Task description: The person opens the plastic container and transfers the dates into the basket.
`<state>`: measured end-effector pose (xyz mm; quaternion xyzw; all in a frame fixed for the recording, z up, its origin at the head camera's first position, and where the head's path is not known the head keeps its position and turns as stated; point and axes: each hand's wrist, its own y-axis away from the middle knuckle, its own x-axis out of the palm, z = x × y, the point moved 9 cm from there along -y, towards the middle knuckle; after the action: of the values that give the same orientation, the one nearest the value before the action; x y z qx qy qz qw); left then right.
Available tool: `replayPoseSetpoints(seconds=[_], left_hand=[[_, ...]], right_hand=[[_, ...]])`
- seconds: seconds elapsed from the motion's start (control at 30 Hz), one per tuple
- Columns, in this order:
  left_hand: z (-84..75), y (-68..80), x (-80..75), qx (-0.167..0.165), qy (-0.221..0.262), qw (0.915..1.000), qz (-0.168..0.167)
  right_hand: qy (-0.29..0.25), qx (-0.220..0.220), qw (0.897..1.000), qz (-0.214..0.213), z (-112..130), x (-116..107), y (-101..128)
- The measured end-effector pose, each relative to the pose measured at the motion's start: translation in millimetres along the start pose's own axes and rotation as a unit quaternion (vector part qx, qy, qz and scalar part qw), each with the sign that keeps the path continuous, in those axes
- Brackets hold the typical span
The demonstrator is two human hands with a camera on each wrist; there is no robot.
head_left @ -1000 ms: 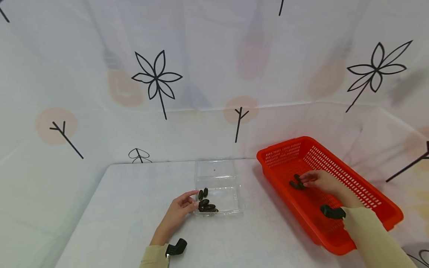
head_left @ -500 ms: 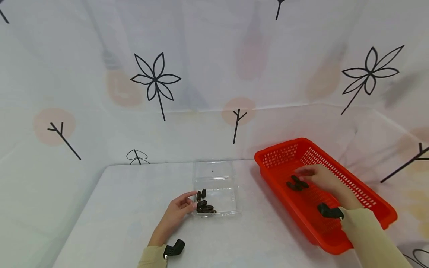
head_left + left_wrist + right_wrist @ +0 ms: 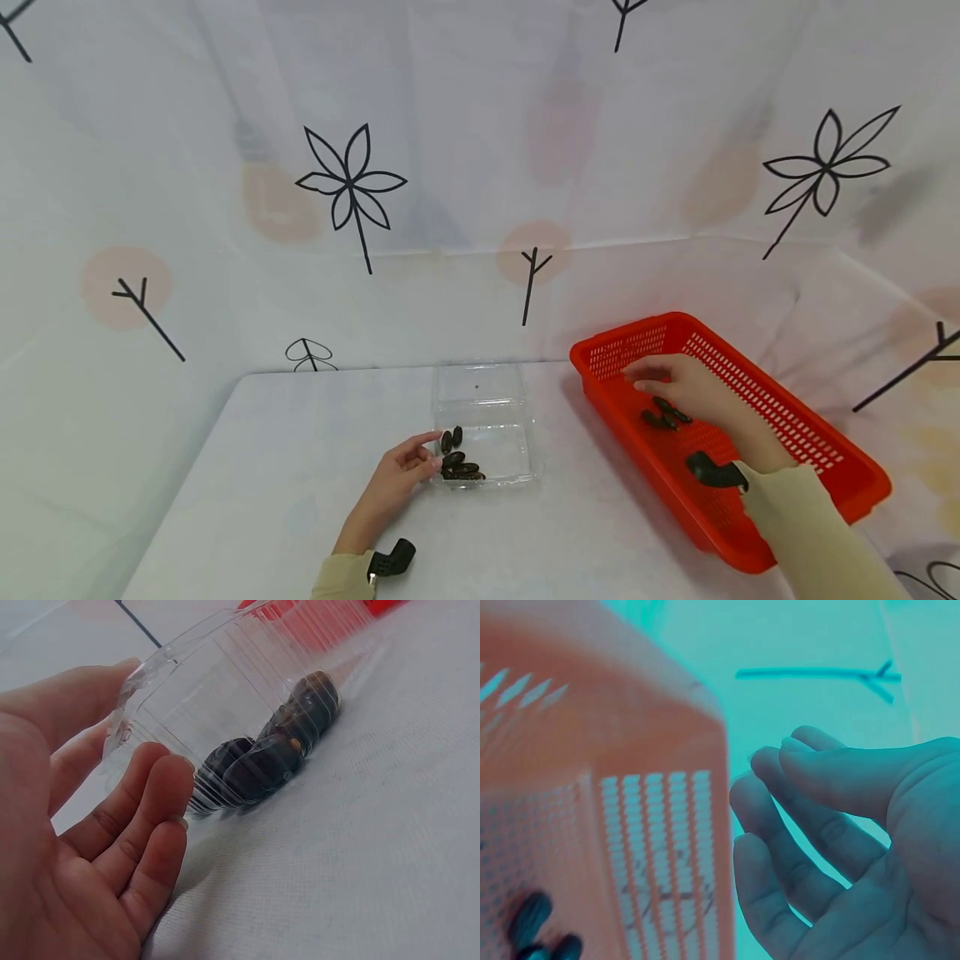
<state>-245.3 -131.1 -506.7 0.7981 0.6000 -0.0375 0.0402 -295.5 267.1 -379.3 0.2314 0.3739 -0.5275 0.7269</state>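
In the head view, a clear plastic clamshell box [image 3: 495, 450] lies with its lid back; several dark, glossy dates [image 3: 461, 467] sit along its left side. My left hand [image 3: 397, 477] touches that side with relaxed fingers. Its fingertips [image 3: 171, 784] lie against the clear wall in the left wrist view, dates showing through. Over the red plastic basket [image 3: 675, 492] is my right hand [image 3: 678, 383], fingers loosely bent. Nothing shows between them in the right wrist view. Several more dates [image 3: 663, 417] lie on the basket floor below this hand.
A white cloth covers the table [image 3: 300, 483], and a white patterned sheet [image 3: 450, 167] hangs behind it. The basket's raised, perforated walls stand at the right, angled toward the sheet. A black wrist camera [image 3: 393, 558] is strapped to each arm.
My right hand has risen from the dates in the basket and shifted left, toward the basket's near-left wall. The left hand stays at the box. The head view has tilted slightly.
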Motion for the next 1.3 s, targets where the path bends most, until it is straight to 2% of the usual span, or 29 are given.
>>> replayPoseSetpoints(seconds=[0.1, 0.27, 0.33, 0.47, 0.63, 0.77, 1.07, 1.3], left_hand=[[0.0, -0.1, 0.4, 0.002, 0.002, 1.0, 0.0], [18.5, -5.8, -1.9, 0.001, 0.002, 1.0, -0.004], [26.3, -7.8, -2.7, 0.001, -0.001, 1.0, -0.003], [28.5, -6.5, -2.8, 0.007, -0.003, 1.0, -0.004], [27.1, -6.8, -5.0, 0.012, -0.009, 0.9999, -0.008], [27.4, -8.0, -4.7, 0.013, -0.011, 0.9999, -0.004], [28.4, -9.2, -1.9, 0.015, -0.001, 0.9999, -0.002], [26.0, -9.9, -1.0, 0.023, -0.007, 0.9997, 0.004]], right_hand=[[0.004, -0.005, 1.0, 0.0, 12.2, 4.5, -5.2], [-0.017, -0.012, 1.0, 0.012, 32.5, 20.4, -14.2], [-0.034, -0.009, 0.999, 0.027, 40.1, 30.9, -17.9], [-0.069, -0.015, 0.995, 0.067, 57.1, 57.1, -25.8], [-0.084, -0.058, 0.987, 0.121, 79.6, 89.3, -39.3], [-0.089, -0.077, 0.982, 0.148, 91.4, 110.1, -52.8], [-0.117, -0.075, 0.967, 0.213, 103.8, 162.1, -80.5], [-0.108, -0.096, 0.949, 0.28, 114.6, 204.9, -94.9]])
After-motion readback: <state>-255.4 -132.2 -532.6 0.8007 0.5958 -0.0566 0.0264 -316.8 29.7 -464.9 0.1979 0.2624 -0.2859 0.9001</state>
